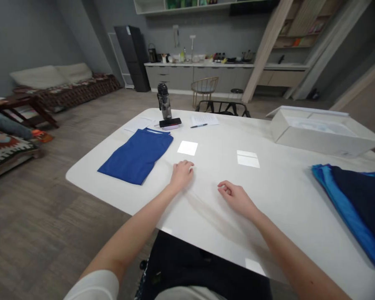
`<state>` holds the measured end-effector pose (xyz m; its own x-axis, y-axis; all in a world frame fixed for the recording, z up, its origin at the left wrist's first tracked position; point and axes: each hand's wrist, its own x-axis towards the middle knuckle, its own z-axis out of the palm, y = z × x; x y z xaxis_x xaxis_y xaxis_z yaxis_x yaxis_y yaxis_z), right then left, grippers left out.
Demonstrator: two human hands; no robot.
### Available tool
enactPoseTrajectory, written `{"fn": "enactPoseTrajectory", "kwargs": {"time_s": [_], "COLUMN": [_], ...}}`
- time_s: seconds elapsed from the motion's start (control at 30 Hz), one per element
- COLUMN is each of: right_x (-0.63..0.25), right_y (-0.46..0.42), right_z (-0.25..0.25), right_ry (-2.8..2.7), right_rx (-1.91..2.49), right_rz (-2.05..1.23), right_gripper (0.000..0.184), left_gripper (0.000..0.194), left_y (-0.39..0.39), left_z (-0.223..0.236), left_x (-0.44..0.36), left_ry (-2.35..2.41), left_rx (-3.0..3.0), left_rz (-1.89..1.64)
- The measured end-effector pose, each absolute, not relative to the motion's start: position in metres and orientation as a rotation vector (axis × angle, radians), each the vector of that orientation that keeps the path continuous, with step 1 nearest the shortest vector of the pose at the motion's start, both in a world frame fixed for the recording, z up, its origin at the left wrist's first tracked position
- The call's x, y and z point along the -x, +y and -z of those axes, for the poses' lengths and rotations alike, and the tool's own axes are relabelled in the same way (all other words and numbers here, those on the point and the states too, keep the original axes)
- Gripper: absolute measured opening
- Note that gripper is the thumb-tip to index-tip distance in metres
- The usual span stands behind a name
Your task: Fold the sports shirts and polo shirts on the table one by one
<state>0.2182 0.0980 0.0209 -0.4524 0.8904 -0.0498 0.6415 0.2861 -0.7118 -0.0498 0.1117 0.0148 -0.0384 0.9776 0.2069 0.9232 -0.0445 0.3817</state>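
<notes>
My left hand (183, 173) is over the white table (206, 162), palm down, its fingers loosely bent and a little apart with nothing in them. To its left lies a folded blue garment (139, 154), flat and not touched by the hand. My right hand (236, 199) hovers at or just above the tabletop, its fingers curled in towards the thumb, and no object shows in it. On the far right a pile of dark navy and bright blue folded cloth (359, 200) lies apart from both hands, partly cut off by the picture edge.
A black-topped bottle (164, 102), a black phone-like item (170, 122), a pen (199, 125) and papers (209, 120) are at the far side. An open white box (318, 135) stands back right. Chairs are beyond the table. Another person's leg (8, 125) shows at left.
</notes>
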Motion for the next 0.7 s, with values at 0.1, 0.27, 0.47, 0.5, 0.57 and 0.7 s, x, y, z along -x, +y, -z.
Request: {"fn": "enactPoseTrajectory", "kwargs": {"time_s": [0.1, 0.27, 0.47, 0.5, 0.57, 0.7], "right_x": [-0.166, -0.1, -0.082, -0.084, -0.09, -0.11], "right_y": [0.11, 0.122, 0.13, 0.131, 0.132, 0.133], "right_z": [-0.022, -0.019, -0.011, -0.01, -0.009, -0.012], "right_ry": [-2.274, -2.339, -2.353, -2.342, -2.315, -2.256], "right_rx": [1.269, 1.137, 1.138, 1.135, 1.137, 1.182], "right_rz": [-1.022, -1.11, -1.118, -1.126, -1.136, -1.087], "right_gripper": [0.028, 0.026, 0.026, 0.026, 0.027, 0.028], "left_gripper": [0.029, 0.029, 0.031, 0.03, 0.03, 0.026], "left_y": [0.124, 0.141, 0.151, 0.151, 0.151, 0.149], "left_z": [-0.02, -0.018, -0.015, -0.016, -0.018, -0.024], "left_x": [0.139, 0.234, 0.256, 0.255, 0.248, 0.198], "left_ry": [2.473, 2.7, 2.565, 2.572, 2.595, 2.506], "left_rx": [-1.921, -1.683, -1.803, -1.816, -1.853, -2.002], "left_rz": [-0.593, -0.455, -0.378, -0.406, -0.491, -0.654]}}
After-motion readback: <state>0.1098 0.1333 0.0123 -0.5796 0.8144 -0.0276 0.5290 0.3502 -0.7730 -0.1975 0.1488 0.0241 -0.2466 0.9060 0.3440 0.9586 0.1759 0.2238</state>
